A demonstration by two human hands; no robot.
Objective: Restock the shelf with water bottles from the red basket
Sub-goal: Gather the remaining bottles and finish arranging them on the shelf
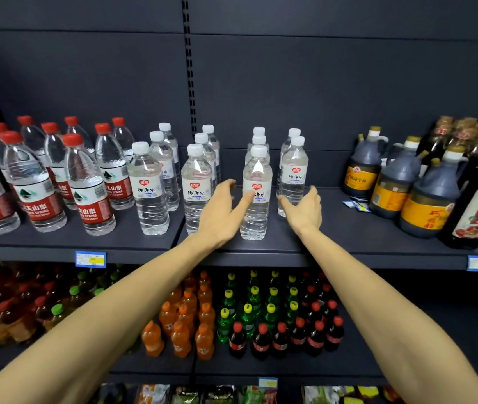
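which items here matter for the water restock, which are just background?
Job:
white-capped water bottles, front one between both hands
shelf
left hand, open
right hand, open

Background:
red-capped water bottles
dark sauce jugs
soda bottles on the lower shelf
price tags

Two bare forearms in shot, long and slim, no sleeves anywhere up to the frame's bottom edge. The left hand [221, 212] and the right hand [304, 209] are bare too: no gloves, no rings, no watch or band at either wrist. Nails short and plain where they show.
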